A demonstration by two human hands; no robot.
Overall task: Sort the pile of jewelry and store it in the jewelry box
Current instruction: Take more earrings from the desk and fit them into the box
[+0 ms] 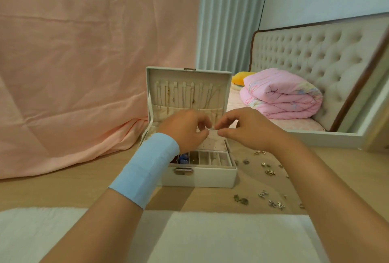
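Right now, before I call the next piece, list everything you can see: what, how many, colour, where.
jewelry box: one, white, lid open, centre of table
necklaces: several, gold-toned, hanging inside the lid
earring panel: one, pale pink, perforated, in the box under both hands
blue item: one, front left compartment; kind unclear
loose jewelry: many small pieces, metallic, scattered on table right of box
table: one, light wood
white cloth: one, near edge
pink sheet: one, hung behind left
folded quilt: one, pink, on bed at right
wristband: one, light blue, left wrist
left hand: over panel, fingers pinched
right hand: over panel, fingers pinched
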